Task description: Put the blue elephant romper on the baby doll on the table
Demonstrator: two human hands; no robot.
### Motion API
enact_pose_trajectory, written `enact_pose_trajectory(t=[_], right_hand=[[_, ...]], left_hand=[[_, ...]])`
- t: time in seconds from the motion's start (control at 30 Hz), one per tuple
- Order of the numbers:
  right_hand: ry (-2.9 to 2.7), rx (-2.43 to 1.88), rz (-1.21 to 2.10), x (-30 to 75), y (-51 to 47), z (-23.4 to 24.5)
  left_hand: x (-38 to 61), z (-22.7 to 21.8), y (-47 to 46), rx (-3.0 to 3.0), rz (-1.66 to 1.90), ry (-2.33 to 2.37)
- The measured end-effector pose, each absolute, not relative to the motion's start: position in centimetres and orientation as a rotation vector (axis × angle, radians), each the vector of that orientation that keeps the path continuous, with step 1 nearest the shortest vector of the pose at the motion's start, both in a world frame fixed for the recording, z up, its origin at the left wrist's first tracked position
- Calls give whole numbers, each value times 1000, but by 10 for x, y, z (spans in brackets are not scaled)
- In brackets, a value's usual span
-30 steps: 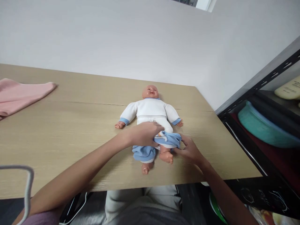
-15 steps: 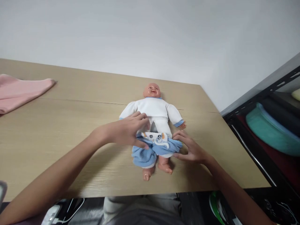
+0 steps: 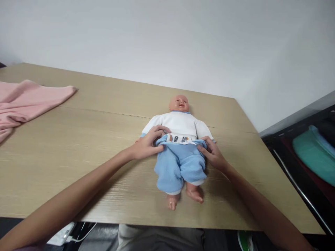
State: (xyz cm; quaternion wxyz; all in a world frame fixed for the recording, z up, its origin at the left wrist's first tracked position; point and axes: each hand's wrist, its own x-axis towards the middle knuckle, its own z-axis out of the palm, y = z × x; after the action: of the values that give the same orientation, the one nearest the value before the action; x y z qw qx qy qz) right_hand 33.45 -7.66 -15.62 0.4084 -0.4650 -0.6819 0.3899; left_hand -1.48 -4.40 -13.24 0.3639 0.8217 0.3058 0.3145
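Note:
A baby doll [image 3: 180, 120] lies on its back on the wooden table, its head away from me and its bare feet toward me. It wears a white top with blue trim. Light blue pants [image 3: 170, 167] cover its legs up to the waist, and their white band with embroidered eyes is folded over. My left hand [image 3: 149, 143] is closed on the left side of the waistband, thumb toward me. On the opposite side, my right hand [image 3: 211, 151] pinches the waistband's right edge beside the doll's arm.
A pink cloth [image 3: 34, 101] lies on the table [image 3: 91, 139] at the far left. Right of the table stands a dark rack with a teal item [image 3: 314, 150]. Below the front edge are a white device [image 3: 61, 235] with a cable and a green round thing [image 3: 243, 240].
Both hands have drawn the blue pants up from the doll's thighs to its waist. The pant legs now lie straighter, and the view has shifted slightly left.

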Motion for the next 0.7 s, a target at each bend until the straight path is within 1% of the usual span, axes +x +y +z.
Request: enact_pose_trajectory(t=[0.1,0.17,0.3,0.43,0.5,0.63,0.7], right_hand=[[-1718,-1137,781,327,-75,-164],[-1653,-1168,727,320,-69,-167],[-1529,-1266,715,308,-50,-172],[-1493,-1326,673,308,-51,-183],[-1401,-1325,825,310,-57,-187],[-1030,-1164,1279,309,-57,-185],[-939,-1086,1407,307,-50,-183]], left_hand=[[-5,-156,-44,2062,989,947],[3,-164,-41,1952,1050,1044],[20,-162,-39,1772,1131,1157],[25,-156,-55,1801,1198,1231],[23,-160,-62,1731,1206,1219],[18,-175,-58,1364,1196,1117],[17,-180,-50,1218,1194,1022]])
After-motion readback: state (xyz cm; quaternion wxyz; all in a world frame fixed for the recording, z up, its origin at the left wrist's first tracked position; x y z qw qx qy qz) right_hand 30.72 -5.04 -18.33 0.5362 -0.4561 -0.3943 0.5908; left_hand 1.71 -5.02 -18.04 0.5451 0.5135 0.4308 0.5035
